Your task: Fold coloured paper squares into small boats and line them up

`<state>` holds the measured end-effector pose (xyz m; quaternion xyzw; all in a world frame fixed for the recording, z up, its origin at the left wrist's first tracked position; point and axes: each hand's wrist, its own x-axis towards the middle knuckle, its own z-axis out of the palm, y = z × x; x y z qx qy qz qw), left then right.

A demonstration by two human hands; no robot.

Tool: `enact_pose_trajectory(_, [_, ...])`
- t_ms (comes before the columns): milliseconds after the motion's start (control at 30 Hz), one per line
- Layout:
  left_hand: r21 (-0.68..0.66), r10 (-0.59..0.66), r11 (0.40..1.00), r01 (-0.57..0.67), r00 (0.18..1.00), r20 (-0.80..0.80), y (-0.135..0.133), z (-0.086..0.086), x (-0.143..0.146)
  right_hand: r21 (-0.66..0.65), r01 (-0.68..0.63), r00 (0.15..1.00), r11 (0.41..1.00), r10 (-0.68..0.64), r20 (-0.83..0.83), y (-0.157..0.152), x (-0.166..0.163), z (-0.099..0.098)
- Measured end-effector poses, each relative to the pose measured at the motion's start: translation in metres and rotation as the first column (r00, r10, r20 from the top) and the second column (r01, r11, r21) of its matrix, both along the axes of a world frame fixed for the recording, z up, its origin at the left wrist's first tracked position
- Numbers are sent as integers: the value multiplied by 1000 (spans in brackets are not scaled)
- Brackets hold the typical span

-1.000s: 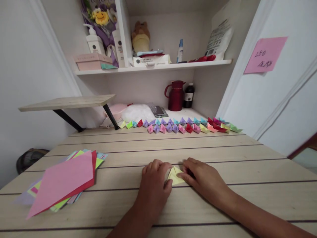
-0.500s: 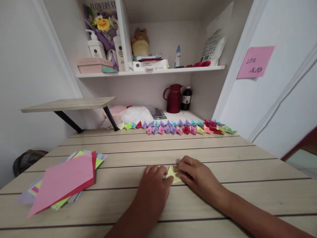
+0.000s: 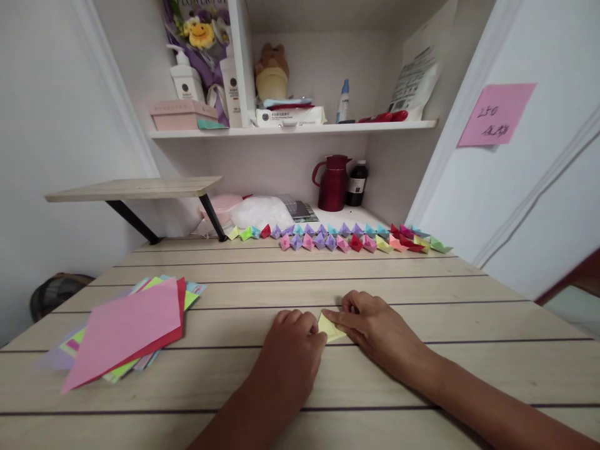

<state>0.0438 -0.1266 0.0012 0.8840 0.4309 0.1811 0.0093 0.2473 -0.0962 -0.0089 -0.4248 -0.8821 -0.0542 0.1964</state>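
A small folded piece of pale yellow paper lies on the wooden table in front of me. My left hand is curled, its fingertips pressing the paper's left edge. My right hand lies over the paper's right side, fingers together and pressing it flat. Most of the paper is hidden between the two hands.
A fanned stack of coloured paper sheets, pink on top, lies at the left. Rows of several small folded paper boats line the table's far edge. Behind stand a dark red jug, a dark bottle and a raised wooden shelf.
The yellow paper's raised triangular flap has been pressed down flatter. My right fingers have slid left across it. The view has shifted slightly.
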Motion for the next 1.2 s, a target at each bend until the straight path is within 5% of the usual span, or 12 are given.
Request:
enact_pose_trajectory(333, [5,-49,999,49,999,-9,-4,-5,0,-23,12,1000,1000,-12,-5,1,0,4])
enact_pose_trajectory(533, [-119,-61,992,48,993,-103,-11,0,-4,-15,10,1000,1000,-10,-25,1,0,1])
enact_pose_trajectory(767, [-99,82,990,-100,981,-174,-30,10,-4,-13,24,1000,1000,-24,9,-2,-2,8])
enact_pose_trajectory(1000, [151,325,944,-294,909,-263,-37,6,-28,-24,13,1000,1000,-14,-22,-3,-3,8])
enact_pose_trajectory(1200, [-127,344,930,-344,939,-22,-12,32,-20,-94,33,996,995,-40,-73,2,-1,0])
